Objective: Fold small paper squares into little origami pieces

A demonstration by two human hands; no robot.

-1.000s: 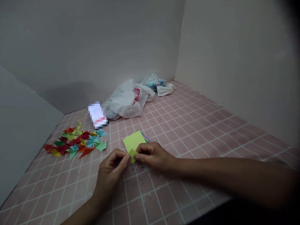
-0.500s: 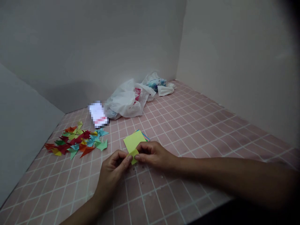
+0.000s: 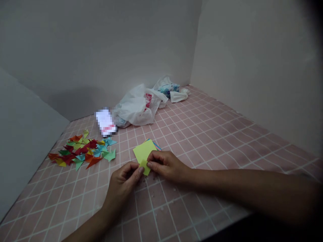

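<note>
From where I stand, the person's left hand (image 3: 123, 181) and right hand (image 3: 169, 166) meet over the pink gridded surface (image 3: 202, 141), the fingers of each pinched on opposite sides of a small folded yellow paper (image 3: 144, 167). It sits between the thumbs, just on the near side of a stack of paper squares (image 3: 143, 150), yellow uppermost. Toward the surface's left edge lies a heap of colourful paper cranes (image 3: 84, 150); behind them, a lit phone (image 3: 105, 122) rests near the back edge, beside a crumpled white plastic bag (image 3: 136, 108).
</note>
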